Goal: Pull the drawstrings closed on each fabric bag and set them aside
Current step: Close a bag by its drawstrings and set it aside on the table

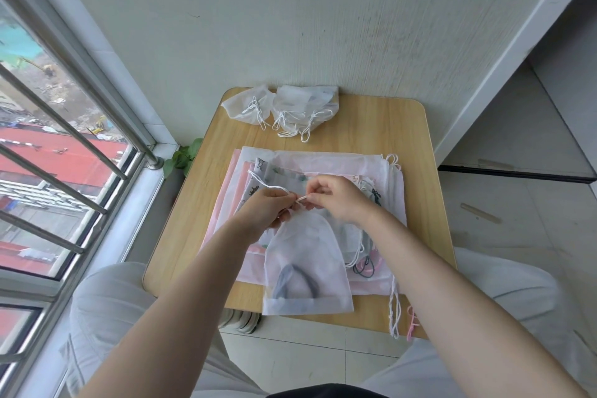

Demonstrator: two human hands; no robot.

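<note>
A sheer white drawstring bag (307,271) lies over the pile in the middle of the table, its gathered mouth pointing away from me. My left hand (268,208) pinches the bag's neck and one white cord (268,183) that runs off to the upper left. My right hand (336,199) pinches the other cord end just beside it. Under them lies a flat pile of white and pink fabric bags (371,178). Three closed white bags (290,107) with loose cords sit at the table's far edge.
The small wooden table (413,145) stands against a pale wall. A barred window (64,152) fills the left, with a green plant (181,158) by the sill. Loose cords (395,310) hang over the near right edge. My knees flank the table.
</note>
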